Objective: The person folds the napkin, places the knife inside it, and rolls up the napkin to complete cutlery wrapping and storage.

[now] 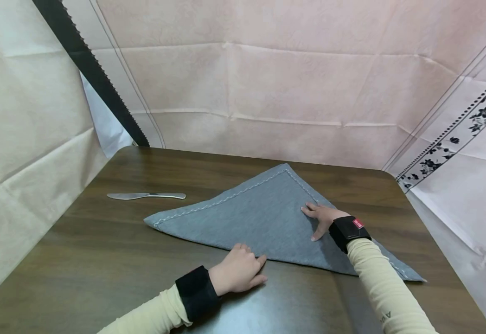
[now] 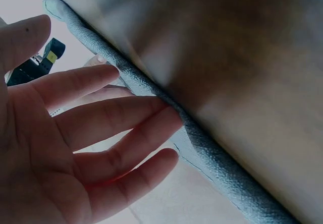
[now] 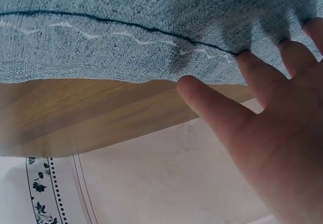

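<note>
A blue-grey cloth napkin point(image 1: 243, 213) with white stitching along its edges lies folded into a triangle on the wooden table. Its fold runs along the near side and its peak points to the far edge. My left hand point(image 1: 239, 269) is at the middle of that fold, fingertips right at the cloth; the left wrist view has its fingers point(image 2: 146, 115) extended along the rolled-looking fold point(image 2: 207, 148). On the right half of the napkin rests my right hand point(image 1: 324, 218), fingers spread. In the right wrist view its fingertips meet the cloth point(image 3: 126, 42) near the stitched hem.
A silver table knife point(image 1: 147, 195) lies on the table point(image 1: 101, 250) left of the napkin, blade to the left. Pale cloth sheets point(image 1: 268, 83) hang behind and beside the table, with a floral band point(image 1: 451, 139) at the right.
</note>
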`<action>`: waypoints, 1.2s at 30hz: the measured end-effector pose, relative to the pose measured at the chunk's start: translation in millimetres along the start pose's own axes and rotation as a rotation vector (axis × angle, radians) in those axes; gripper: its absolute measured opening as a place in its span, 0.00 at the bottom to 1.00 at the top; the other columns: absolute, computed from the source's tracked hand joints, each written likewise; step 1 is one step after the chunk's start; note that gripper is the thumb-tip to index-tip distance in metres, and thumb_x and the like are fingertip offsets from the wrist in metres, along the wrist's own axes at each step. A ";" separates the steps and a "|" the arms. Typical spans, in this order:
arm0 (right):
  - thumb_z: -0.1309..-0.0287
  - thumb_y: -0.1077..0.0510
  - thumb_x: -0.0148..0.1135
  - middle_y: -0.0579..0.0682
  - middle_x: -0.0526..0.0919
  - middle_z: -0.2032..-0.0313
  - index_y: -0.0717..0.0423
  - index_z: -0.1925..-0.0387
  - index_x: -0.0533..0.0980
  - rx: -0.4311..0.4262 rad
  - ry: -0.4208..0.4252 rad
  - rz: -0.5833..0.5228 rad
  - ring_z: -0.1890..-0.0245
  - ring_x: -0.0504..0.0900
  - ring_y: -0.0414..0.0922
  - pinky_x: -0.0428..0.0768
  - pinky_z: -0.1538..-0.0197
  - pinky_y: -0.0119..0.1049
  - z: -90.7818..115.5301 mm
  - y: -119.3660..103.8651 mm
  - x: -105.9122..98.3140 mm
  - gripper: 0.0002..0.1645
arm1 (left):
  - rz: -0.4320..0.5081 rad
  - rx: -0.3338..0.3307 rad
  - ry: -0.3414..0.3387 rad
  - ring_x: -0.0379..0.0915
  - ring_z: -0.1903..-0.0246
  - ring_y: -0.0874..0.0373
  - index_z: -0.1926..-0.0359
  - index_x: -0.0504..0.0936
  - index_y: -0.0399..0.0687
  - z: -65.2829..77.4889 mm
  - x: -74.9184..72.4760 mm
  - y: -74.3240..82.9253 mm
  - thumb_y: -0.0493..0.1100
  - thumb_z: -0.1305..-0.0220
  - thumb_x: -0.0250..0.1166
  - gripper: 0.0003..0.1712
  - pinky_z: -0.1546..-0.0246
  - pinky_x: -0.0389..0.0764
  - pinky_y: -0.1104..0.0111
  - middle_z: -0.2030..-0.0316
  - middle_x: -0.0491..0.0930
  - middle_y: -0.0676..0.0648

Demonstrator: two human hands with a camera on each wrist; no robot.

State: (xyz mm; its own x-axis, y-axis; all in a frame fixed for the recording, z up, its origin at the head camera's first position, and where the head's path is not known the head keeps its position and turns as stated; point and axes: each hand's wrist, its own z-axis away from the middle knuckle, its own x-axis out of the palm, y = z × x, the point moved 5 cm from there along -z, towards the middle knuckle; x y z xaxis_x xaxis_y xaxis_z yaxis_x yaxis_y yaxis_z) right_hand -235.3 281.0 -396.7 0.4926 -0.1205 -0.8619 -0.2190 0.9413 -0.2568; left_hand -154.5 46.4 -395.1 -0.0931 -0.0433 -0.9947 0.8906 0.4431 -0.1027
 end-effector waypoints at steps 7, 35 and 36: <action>0.57 0.52 0.71 0.69 0.46 0.34 0.67 0.34 0.52 -0.023 -0.005 -0.005 0.37 0.42 0.71 0.50 0.41 0.62 -3.1 -5.9 2.3 0.55 | -0.002 0.001 0.026 0.74 0.70 0.54 0.50 0.78 0.49 8.5 0.9 -0.2 0.60 0.38 0.53 0.25 0.65 0.70 0.66 0.77 0.78 0.51; 0.58 0.50 0.72 0.59 0.47 0.31 0.56 0.32 0.53 0.045 0.016 0.012 0.34 0.43 0.62 0.51 0.39 0.58 -14.1 -50.2 17.3 0.55 | 0.183 -0.042 0.122 0.53 0.91 0.66 0.92 0.61 0.54 42.6 -2.4 -20.7 0.53 0.42 0.61 0.27 0.84 0.57 0.74 0.92 0.55 0.57; 0.58 0.50 0.72 0.59 0.47 0.31 0.56 0.32 0.53 0.045 0.016 0.012 0.34 0.43 0.63 0.51 0.39 0.58 -14.1 -50.6 17.6 0.55 | 0.188 -0.042 0.126 0.53 0.91 0.66 0.93 0.61 0.54 43.6 -3.1 -20.7 0.52 0.42 0.61 0.27 0.84 0.57 0.74 0.92 0.55 0.57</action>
State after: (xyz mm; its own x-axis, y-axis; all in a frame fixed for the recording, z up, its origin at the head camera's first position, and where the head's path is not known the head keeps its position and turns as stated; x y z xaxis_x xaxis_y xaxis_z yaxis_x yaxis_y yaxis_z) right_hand -227.4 226.8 -405.0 0.4764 -0.1134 -0.8719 -0.1867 0.9560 -0.2263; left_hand -153.3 -1.7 -390.0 0.0155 0.1545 -0.9879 0.8786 0.4694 0.0872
